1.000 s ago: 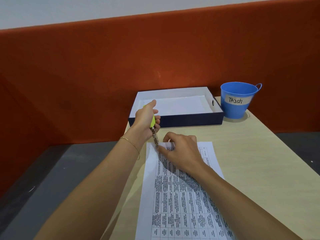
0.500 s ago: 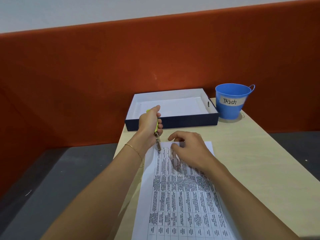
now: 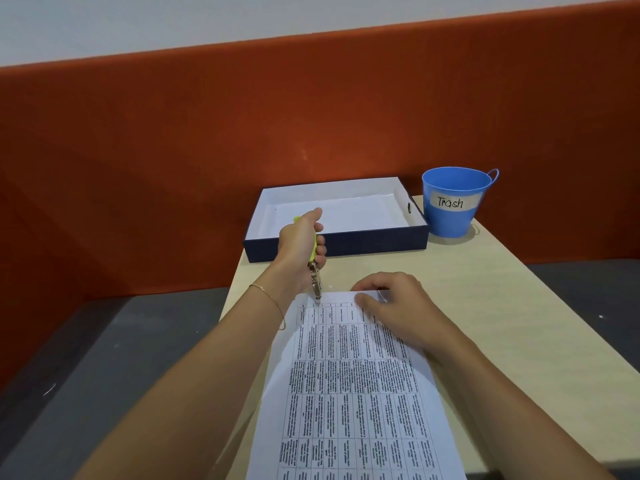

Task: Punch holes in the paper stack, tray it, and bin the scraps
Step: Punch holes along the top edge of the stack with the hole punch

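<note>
A printed paper stack (image 3: 349, 386) lies lengthwise on the pale desk (image 3: 519, 323). My left hand (image 3: 299, 242) grips a hand-held hole punch (image 3: 314, 271) with yellow-green handles; its metal jaw sits on the far left corner of the top sheet. My right hand (image 3: 391, 306) rests flat on the far edge of the stack, fingers together, pressing it down. Behind the stack stands a navy tray (image 3: 346, 242) with a white inside. A blue bucket (image 3: 453, 202) labelled "Trash" is at the tray's right.
An orange partition wall (image 3: 242, 140) runs behind the desk. Grey floor (image 3: 104, 358) lies to the left of the desk edge. A few tiny white specks lie on the desk near the punch.
The punch jaw has shifted from nearer the middle of the sheet's far edge to its far left corner. My right hand slid right along that edge. The view also shifted.
</note>
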